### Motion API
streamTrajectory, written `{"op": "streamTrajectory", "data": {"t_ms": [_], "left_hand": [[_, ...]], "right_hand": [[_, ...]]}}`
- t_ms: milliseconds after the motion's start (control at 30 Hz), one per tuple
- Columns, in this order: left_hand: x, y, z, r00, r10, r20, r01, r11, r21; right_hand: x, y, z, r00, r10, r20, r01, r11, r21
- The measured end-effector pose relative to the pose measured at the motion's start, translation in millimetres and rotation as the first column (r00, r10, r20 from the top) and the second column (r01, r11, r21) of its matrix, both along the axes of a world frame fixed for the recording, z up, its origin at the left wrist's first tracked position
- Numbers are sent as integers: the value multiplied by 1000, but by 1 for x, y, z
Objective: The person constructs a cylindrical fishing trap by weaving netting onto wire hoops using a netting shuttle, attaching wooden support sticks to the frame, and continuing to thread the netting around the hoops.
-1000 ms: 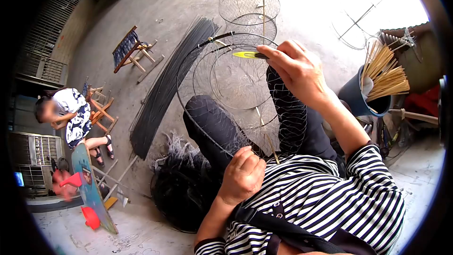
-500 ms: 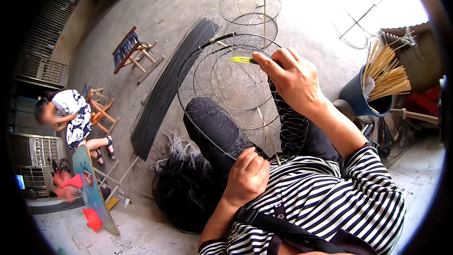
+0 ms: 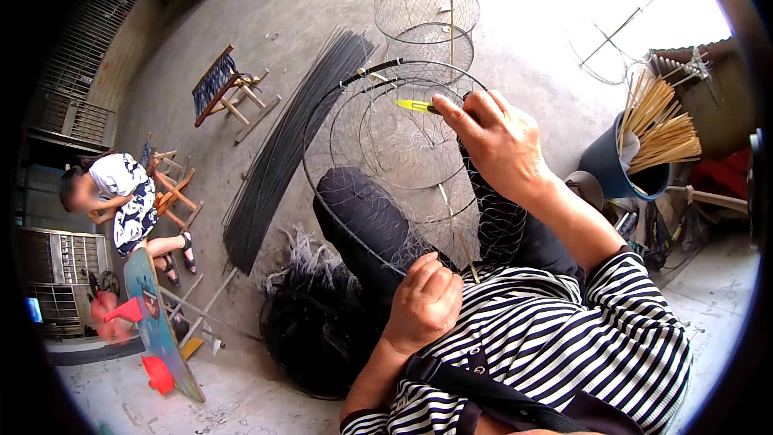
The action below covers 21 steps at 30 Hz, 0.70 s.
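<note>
My right hand is closed round a yellow netting needle, whose pointed end sticks out to the left over the hoop. A round black hoop with thin netting rests over my legs. At the near edge of this hoop my left hand is closed, its fingers pressed together on the net. A thin wooden stick runs through the net between my knees. Beyond it stand further netted hoops, joined in a tube.
A bundle of black rods lies on the floor, near a folding stool. On the right, a blue bucket holds wooden sticks. A person sits at the left behind a teal board.
My right hand has moved slightly down and to the left with the needle. My left hand has shifted a little to the right, and the hoop has moved slightly with it.
</note>
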<state>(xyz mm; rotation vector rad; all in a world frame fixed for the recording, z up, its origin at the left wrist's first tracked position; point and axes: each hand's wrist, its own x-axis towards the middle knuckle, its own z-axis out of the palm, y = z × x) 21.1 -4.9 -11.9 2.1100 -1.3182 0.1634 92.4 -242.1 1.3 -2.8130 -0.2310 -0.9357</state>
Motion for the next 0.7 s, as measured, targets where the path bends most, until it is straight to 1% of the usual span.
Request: {"op": "streamTrajectory", "data": {"t_ms": [167,367,500,533,633,667,700], "left_hand": [[-1,0,1,1000,0,-4,0,1000,10],[-1,-1,0,1000,7,2,-7,1000,13],[-2,-2,1,1000,5,12,-5,1000,13],[-2,-2,1,1000,3,16,-3,1000,11],[-2,-2,2,1000,13,24,-13,1000,11],[-2,-1,2,1000,13,23,-14,1000,9],[-2,-1,2,1000,14,21,-14,1000,6]], "right_hand": [[-5,9,0,999,-30,26,31,999,-42],[-9,19,-3,1000,-2,19,3,999,-36],[13,17,-5,999,33,-11,-32,991,130],[18,17,-4,998,62,17,-64,973,220],[28,15,-7,979,141,151,-192,891,412],[28,16,-6,974,125,191,-201,865,459],[28,16,-6,974,128,189,-206,850,484]]}}
